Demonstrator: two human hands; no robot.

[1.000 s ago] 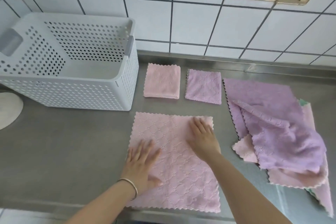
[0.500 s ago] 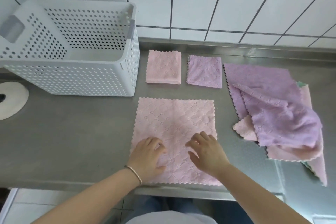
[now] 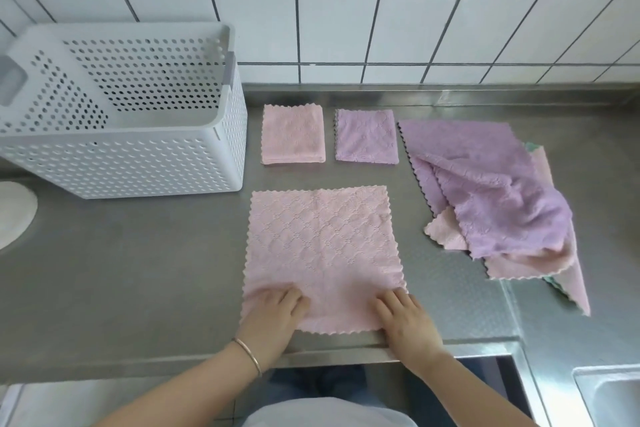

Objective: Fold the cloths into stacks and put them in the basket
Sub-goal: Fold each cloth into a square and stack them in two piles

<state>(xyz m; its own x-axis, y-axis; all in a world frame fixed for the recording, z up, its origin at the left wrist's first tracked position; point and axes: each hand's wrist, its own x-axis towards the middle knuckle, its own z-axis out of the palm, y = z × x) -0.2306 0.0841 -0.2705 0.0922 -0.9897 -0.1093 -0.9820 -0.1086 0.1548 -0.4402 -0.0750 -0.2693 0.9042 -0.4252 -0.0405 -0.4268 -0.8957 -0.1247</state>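
Observation:
A pink cloth (image 3: 322, 246) lies spread flat on the steel counter in front of me. My left hand (image 3: 273, 315) grips its near left corner with curled fingers. My right hand (image 3: 405, 326) grips its near right corner the same way, and the fabric wrinkles around both. Behind it lie a folded pink cloth (image 3: 292, 133) and a folded purple cloth (image 3: 366, 136), side by side. A loose pile of purple, pink and green cloths (image 3: 498, 198) sits to the right. The white perforated basket (image 3: 138, 163) stands at the back left with nothing visible inside.
The counter's front edge (image 3: 346, 354) runs just below my hands. A sink corner (image 3: 609, 392) shows at the bottom right. A white round object (image 3: 14, 211) lies at the far left. A tiled wall with sockets stands behind.
Both hands slid back over the pink cloth from its middle to its near corners, and their fingers went from flat to curled on the fabric.

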